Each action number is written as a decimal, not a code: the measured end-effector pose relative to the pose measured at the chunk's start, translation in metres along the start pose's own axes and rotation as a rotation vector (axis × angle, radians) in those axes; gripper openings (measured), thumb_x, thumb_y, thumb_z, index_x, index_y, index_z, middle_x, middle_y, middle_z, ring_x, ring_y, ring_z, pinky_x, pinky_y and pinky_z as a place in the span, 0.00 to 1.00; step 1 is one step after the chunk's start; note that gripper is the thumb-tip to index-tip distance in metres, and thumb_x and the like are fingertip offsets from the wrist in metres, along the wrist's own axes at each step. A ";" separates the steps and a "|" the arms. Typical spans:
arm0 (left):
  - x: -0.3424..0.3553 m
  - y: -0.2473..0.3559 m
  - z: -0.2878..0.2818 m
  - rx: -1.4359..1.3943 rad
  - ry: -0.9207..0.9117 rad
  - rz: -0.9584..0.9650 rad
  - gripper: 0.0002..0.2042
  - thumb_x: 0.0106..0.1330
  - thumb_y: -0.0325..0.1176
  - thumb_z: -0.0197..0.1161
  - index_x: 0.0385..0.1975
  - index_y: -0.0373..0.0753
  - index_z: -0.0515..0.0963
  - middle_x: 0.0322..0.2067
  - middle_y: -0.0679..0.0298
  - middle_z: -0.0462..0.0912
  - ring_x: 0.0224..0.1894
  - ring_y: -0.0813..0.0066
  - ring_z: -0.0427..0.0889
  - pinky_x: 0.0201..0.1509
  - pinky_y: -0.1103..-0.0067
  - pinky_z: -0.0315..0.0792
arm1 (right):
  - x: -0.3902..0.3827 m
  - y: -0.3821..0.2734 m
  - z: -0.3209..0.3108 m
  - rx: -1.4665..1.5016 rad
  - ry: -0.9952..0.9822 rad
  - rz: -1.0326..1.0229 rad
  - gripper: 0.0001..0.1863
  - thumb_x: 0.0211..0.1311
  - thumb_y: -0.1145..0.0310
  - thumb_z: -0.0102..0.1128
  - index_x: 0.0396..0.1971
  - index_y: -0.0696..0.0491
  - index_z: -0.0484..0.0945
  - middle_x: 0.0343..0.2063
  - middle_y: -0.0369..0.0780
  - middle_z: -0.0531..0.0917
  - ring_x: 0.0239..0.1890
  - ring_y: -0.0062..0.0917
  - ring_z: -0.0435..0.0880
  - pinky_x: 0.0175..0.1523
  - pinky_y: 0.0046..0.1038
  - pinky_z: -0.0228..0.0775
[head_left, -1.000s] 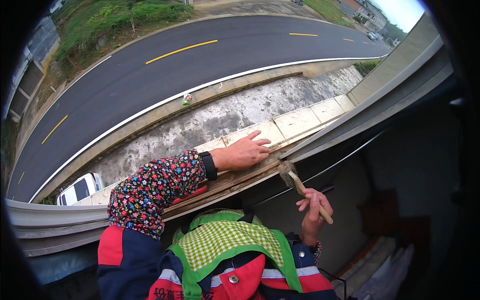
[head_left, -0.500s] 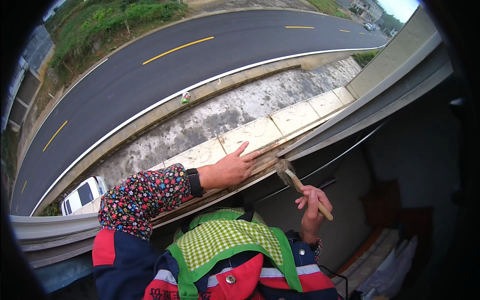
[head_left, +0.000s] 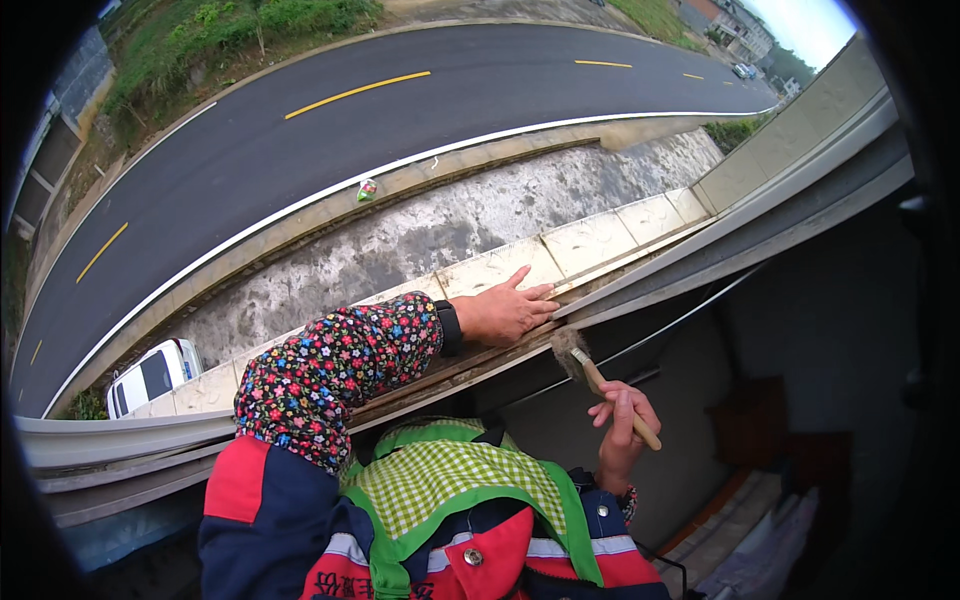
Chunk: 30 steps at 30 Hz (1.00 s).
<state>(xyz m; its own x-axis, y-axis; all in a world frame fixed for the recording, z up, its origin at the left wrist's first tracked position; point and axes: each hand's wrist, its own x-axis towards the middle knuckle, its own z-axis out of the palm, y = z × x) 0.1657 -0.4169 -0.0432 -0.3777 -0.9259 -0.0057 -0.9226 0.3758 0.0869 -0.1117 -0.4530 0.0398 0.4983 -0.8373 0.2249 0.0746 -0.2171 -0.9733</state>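
My left hand point(head_left: 505, 312) lies on the window ledge, its fingers stretched out over the dirty window track point(head_left: 478, 362) and the pale tiled sill point(head_left: 495, 265). A flowered sleeve and a dark wristband cover that arm. My right hand point(head_left: 628, 425), on the inner side of the window, is closed round the wooden handle of a paintbrush point(head_left: 598, 382). The brush's bristles look grey and matted with dirt, and they are at the inner edge of the track, near the end of the window sash point(head_left: 720, 250). Whether they touch the track I cannot tell.
Beyond the sill, far below, lie a stained concrete strip point(head_left: 400, 235) and a road point(head_left: 330, 130). A white vehicle point(head_left: 155, 375) stands at the lower left. A thin pale rod point(head_left: 690, 312) runs along the inside, and the dark room is at right.
My left hand has slid to the right along the ledge, closer to the sash end. The brush in my right hand has shifted only slightly, and the view has tilted a little.
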 end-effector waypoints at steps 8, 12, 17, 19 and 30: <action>-0.064 0.010 -0.022 -0.163 -0.123 -0.001 0.29 0.64 0.32 0.51 0.68 0.43 0.68 0.72 0.68 0.63 0.77 0.63 0.53 0.75 0.42 0.36 | 0.000 0.003 -0.003 0.038 0.027 0.008 0.10 0.72 0.74 0.51 0.33 0.64 0.78 0.38 0.48 0.84 0.20 0.15 0.74 0.32 0.23 0.78; -0.086 0.014 -0.038 -0.248 -0.161 -0.030 0.28 0.63 0.32 0.54 0.67 0.43 0.70 0.70 0.67 0.67 0.76 0.63 0.55 0.76 0.44 0.37 | 0.002 0.001 -0.001 0.051 0.019 0.010 0.11 0.72 0.73 0.51 0.33 0.64 0.79 0.38 0.47 0.84 0.20 0.15 0.74 0.32 0.22 0.77; -0.089 0.018 -0.031 -0.256 0.007 -0.034 0.24 0.63 0.31 0.56 0.62 0.43 0.74 0.67 0.68 0.71 0.75 0.63 0.58 0.76 0.42 0.38 | 0.003 0.000 0.001 0.020 0.000 0.008 0.11 0.73 0.72 0.51 0.34 0.62 0.79 0.38 0.47 0.85 0.20 0.17 0.73 0.31 0.23 0.76; -0.088 0.021 -0.022 -0.077 -0.006 -0.012 0.22 0.64 0.31 0.57 0.60 0.44 0.76 0.65 0.68 0.73 0.74 0.64 0.60 0.76 0.41 0.38 | 0.002 0.000 0.001 0.020 -0.003 0.009 0.11 0.73 0.72 0.51 0.34 0.63 0.79 0.38 0.47 0.85 0.20 0.17 0.73 0.31 0.23 0.76; -0.091 0.023 -0.021 -0.097 0.175 0.001 0.10 0.59 0.29 0.58 0.38 0.45 0.83 0.43 0.71 0.82 0.68 0.65 0.68 0.77 0.40 0.38 | -0.002 0.003 0.004 0.011 -0.006 0.034 0.11 0.73 0.72 0.51 0.34 0.63 0.79 0.38 0.47 0.85 0.20 0.16 0.74 0.32 0.23 0.76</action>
<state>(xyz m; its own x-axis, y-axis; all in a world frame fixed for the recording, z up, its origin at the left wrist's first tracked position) 0.1801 -0.3246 -0.0200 -0.3511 -0.9214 0.1666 -0.9074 0.3787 0.1823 -0.1090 -0.4494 0.0365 0.5057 -0.8412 0.1917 0.0672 -0.1831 -0.9808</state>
